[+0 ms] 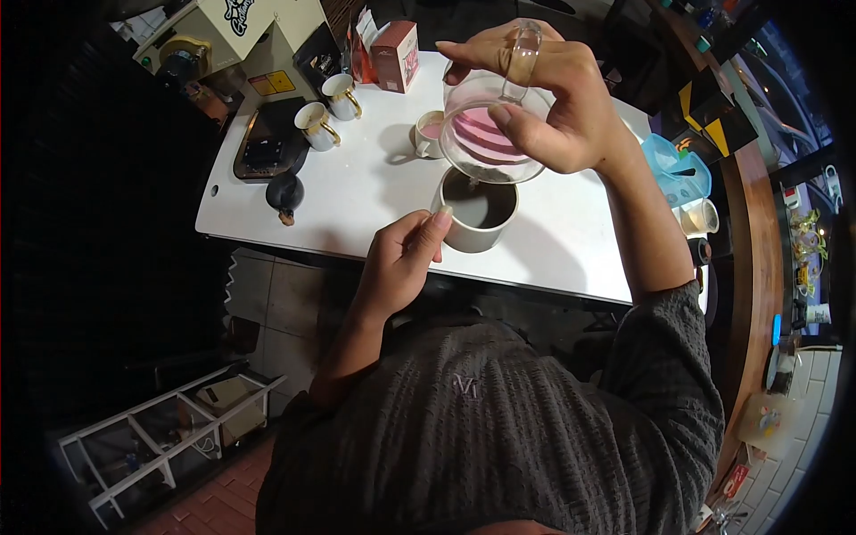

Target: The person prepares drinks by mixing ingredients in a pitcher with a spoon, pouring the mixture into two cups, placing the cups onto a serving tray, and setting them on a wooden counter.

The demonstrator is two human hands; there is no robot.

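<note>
My right hand [571,107] is closed round a clear glass pitcher [532,169] with a clear handle, tilted above a white mug. Pink shows through the glass. My left hand [401,263] grips the white mug [475,237] by its left side, its handle hidden by my fingers. Dark liquid shows inside the mug. A smaller cup [428,134] with something pink in it stands just behind and to the left.
On the white table [348,196] are two gold-handled cups [317,127] [341,96], a dark round tool [285,193], a black scale [264,152] and a red-brown box [395,57]. A machine [259,40] stands back left; a light-blue container [682,174] lies right.
</note>
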